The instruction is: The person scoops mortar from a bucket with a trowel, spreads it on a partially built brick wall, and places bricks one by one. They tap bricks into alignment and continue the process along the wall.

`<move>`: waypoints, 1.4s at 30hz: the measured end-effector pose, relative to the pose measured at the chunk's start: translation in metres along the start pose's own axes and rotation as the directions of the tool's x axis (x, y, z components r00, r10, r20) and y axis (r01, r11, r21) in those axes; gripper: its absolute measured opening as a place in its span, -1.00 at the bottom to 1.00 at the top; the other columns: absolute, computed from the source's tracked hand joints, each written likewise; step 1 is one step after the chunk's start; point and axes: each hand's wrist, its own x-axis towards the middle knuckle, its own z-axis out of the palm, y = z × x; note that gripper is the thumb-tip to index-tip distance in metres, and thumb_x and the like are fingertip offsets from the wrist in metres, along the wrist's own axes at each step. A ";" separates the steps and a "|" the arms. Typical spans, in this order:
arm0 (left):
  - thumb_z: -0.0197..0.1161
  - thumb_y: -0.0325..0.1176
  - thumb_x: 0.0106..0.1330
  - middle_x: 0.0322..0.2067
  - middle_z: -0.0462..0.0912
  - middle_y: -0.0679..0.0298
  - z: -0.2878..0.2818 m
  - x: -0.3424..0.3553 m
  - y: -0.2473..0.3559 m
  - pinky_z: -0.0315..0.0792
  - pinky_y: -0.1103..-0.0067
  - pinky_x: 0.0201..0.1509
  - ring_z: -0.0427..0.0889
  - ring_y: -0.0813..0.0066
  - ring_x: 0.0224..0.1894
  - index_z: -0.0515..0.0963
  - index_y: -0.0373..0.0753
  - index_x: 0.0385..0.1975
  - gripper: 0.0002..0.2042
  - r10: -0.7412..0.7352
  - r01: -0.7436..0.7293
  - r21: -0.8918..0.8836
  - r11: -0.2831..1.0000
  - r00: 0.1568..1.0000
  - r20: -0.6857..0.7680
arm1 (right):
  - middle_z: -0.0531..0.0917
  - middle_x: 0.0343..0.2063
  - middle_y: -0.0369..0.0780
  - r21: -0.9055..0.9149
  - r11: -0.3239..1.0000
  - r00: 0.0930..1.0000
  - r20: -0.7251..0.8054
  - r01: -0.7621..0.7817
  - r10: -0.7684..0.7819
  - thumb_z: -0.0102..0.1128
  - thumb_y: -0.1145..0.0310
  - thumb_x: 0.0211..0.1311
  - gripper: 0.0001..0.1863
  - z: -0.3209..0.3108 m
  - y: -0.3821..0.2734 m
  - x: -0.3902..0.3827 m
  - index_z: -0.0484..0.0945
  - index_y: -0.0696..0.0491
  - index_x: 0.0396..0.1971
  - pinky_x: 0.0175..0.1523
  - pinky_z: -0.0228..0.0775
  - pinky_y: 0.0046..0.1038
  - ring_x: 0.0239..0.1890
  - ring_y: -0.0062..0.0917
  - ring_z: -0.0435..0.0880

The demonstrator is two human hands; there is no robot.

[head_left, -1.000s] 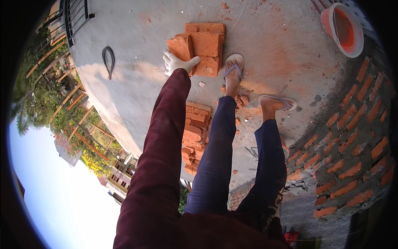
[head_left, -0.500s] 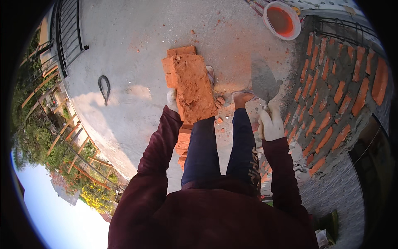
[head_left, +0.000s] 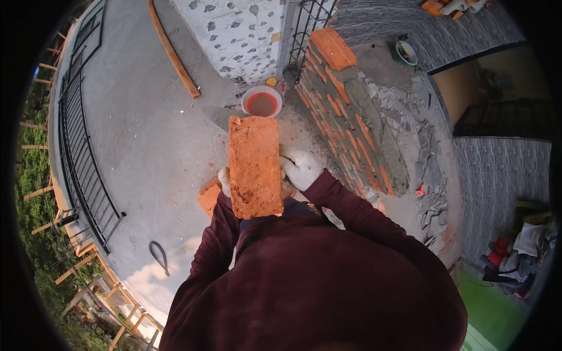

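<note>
My left hand [head_left: 224, 180], in a white glove, is closed on the left edge of an orange clay brick [head_left: 255, 167] held up in front of my body. Most of that hand is hidden behind the brick. My gloved right hand [head_left: 302, 168] is closed at the brick's right side, its fingertips partly covered. It holds a trowel whose grey blade [head_left: 218, 116] shows past the brick's upper left corner; the handle is out of sight behind the brick. Below and left, more bricks [head_left: 208, 199] lie on the floor.
To the right runs a low brick-and-mortar wall [head_left: 358, 131], with a loose brick [head_left: 332, 49] on its far end. Beyond my hands stands a pale bucket [head_left: 278, 98] of reddish liquid. A wooden plank [head_left: 173, 51], a black railing [head_left: 88, 164] and a dark loop [head_left: 158, 257] lie leftward.
My view has turned toward the right and the wall. The brick is now upright before me, and my right hand has come in beside it, the trowel swinging left behind the brick.
</note>
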 end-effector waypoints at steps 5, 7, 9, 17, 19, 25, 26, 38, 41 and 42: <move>0.34 0.18 0.18 0.29 0.50 0.05 0.065 0.039 -0.024 0.49 0.20 0.32 0.55 0.09 0.25 0.26 -0.24 0.43 -0.11 -0.014 0.023 0.322 0.946 0.999 -0.029 | 0.73 -0.31 -0.18 -0.005 1.000 0.953 -0.302 0.008 -0.010 0.06 0.32 0.46 -0.71 -0.026 0.044 -0.033 0.63 0.15 -0.01 -0.06 0.54 -0.30 -0.21 -0.39 0.71; 0.34 0.14 0.20 0.29 0.49 0.05 0.077 0.056 -0.039 0.49 0.19 0.32 0.55 0.10 0.25 0.25 -0.24 0.44 -0.13 -0.022 0.027 0.325 0.945 1.000 -0.018 | 0.74 -0.13 -0.14 0.280 0.959 0.900 -0.408 -0.037 0.153 0.10 0.29 0.46 -0.62 -0.025 0.041 -0.046 0.58 0.18 0.15 0.06 0.53 -0.33 -0.07 -0.41 0.71; 0.36 0.02 0.20 0.28 0.50 0.02 0.066 0.069 -0.040 0.44 0.22 0.36 0.55 0.09 0.25 0.25 -0.26 0.43 -0.17 -0.049 0.069 0.268 0.961 0.996 -0.081 | 0.64 0.07 -0.08 0.565 0.825 0.837 -0.460 0.017 0.297 0.12 0.29 0.47 -0.49 -0.033 0.026 -0.045 0.40 0.21 0.31 0.19 0.47 -0.37 0.09 -0.43 0.62; 0.22 -0.02 0.41 0.25 0.51 0.02 0.070 0.126 -0.051 0.44 0.20 0.37 0.54 0.12 0.27 0.25 -0.27 0.43 -0.31 -0.166 0.236 0.436 0.869 0.967 -0.193 | 0.07 0.51 0.15 0.095 0.935 0.866 -0.355 -0.341 0.352 0.62 -0.18 -0.21 0.48 -0.068 -0.008 -0.029 -0.16 0.25 0.55 0.57 -0.04 -0.24 0.56 -0.08 0.07; 0.11 0.14 0.47 0.29 0.48 0.02 0.089 0.129 -0.056 0.42 0.23 0.39 0.53 0.14 0.28 0.23 -0.28 0.44 -0.28 -0.197 0.266 0.305 0.915 0.951 -0.239 | 0.16 0.47 0.13 0.086 0.933 0.848 -0.395 -0.349 0.353 0.64 0.00 -0.22 0.42 -0.071 -0.003 -0.022 -0.11 0.30 0.53 0.54 0.07 -0.26 0.52 -0.12 0.19; -0.15 0.25 0.55 0.36 0.37 0.07 0.117 0.152 -0.040 0.46 0.33 0.29 0.60 0.22 0.14 0.16 -0.26 0.50 -0.24 -0.081 0.107 0.498 0.861 0.994 -0.073 | 0.26 0.44 0.04 0.614 0.785 0.900 -0.293 -0.083 0.324 0.54 0.17 -0.17 0.26 -0.120 0.007 -0.016 -0.02 0.24 0.53 0.48 0.18 -0.30 0.47 -0.20 0.28; -0.09 0.18 0.57 0.32 0.43 0.07 0.114 0.158 -0.038 0.53 0.38 0.18 0.65 0.30 0.03 0.18 -0.27 0.49 -0.29 -0.032 0.104 0.522 0.846 0.989 -0.147 | 0.29 0.43 0.02 0.704 0.707 0.913 -0.241 -0.070 0.329 0.51 0.24 -0.14 0.22 -0.140 -0.001 -0.017 -0.01 0.24 0.53 0.47 0.21 -0.32 0.45 -0.21 0.32; 0.15 -0.25 0.53 -0.16 0.70 0.32 0.000 0.065 -0.002 0.18 0.76 -0.68 0.30 0.81 -0.67 0.39 -0.22 0.38 -0.53 0.341 0.029 0.548 0.836 0.755 -0.559 | 0.24 0.43 0.15 -0.542 0.757 0.919 -0.339 -0.365 0.201 0.65 -0.02 -0.40 0.41 -0.376 0.135 0.054 0.05 0.12 0.54 0.50 0.21 -0.22 0.47 -0.03 0.27; 0.15 -0.24 0.52 -0.19 0.69 0.33 0.001 0.031 -0.040 0.19 0.75 -0.67 0.35 0.78 -0.63 0.39 -0.23 0.37 -0.53 0.353 0.031 0.501 0.865 0.673 -0.650 | 0.23 0.41 0.23 -0.590 0.725 0.933 -0.273 -0.355 0.234 0.63 -0.09 -0.39 0.42 -0.364 0.188 0.065 0.01 0.01 0.56 0.51 0.18 -0.18 0.47 0.04 0.23; 0.15 -0.23 0.52 -0.19 0.68 0.33 0.000 0.022 -0.054 0.19 0.74 -0.67 0.37 0.77 -0.62 0.39 -0.23 0.36 -0.54 0.359 0.022 0.477 0.879 0.628 -0.690 | 0.22 0.42 0.20 -0.615 0.692 0.926 -0.270 -0.378 0.265 0.65 -0.08 -0.39 0.43 -0.357 0.193 0.072 0.02 0.01 0.56 0.52 0.17 -0.19 0.48 0.03 0.22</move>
